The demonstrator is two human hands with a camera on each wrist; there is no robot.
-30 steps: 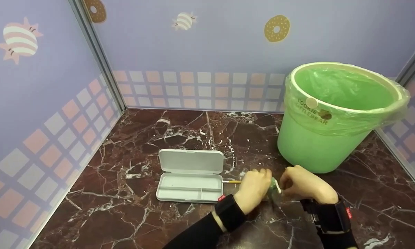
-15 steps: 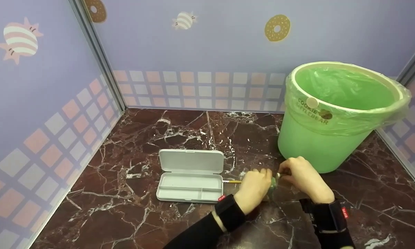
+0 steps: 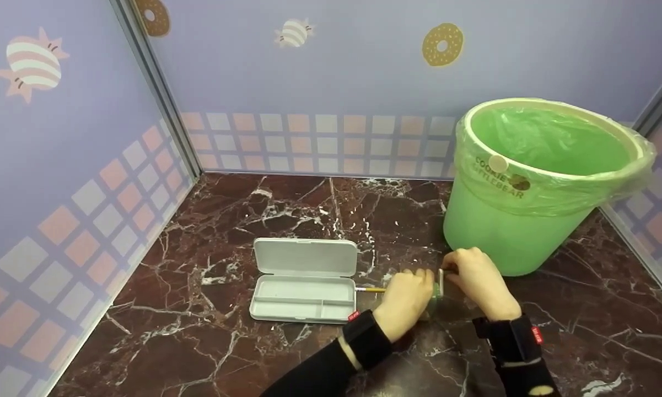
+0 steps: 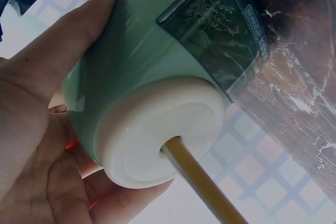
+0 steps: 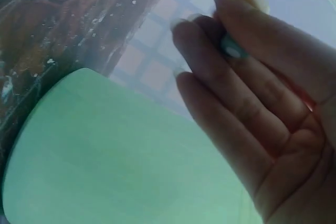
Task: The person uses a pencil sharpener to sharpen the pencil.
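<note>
I have the sharpener [image 4: 157, 61] low in the head view, between four and five o'clock from the centre, with my left hand [image 3: 408, 300] wrapped around it. A pencil [image 4: 205, 183] runs out of its pale end toward nine o'clock, and the pencil case [image 3: 289, 288] lies open that way too. My right hand [image 3: 477, 282] pinches the small knob [image 5: 233, 49] of the crank [image 3: 441, 282], at the sharpener's three o'clock; the bin [image 3: 501, 237] stands near, toward two o'clock. I judge the sharpener light, hard and smooth, likely to twist if held loosely, so a broad wrap around its middle suits it best. The dark window [image 4: 215, 32] could crack, so I'd spare it pressure. The pencil should be stiff, its hidden tip probably brittle, so no sideways push there.
</note>
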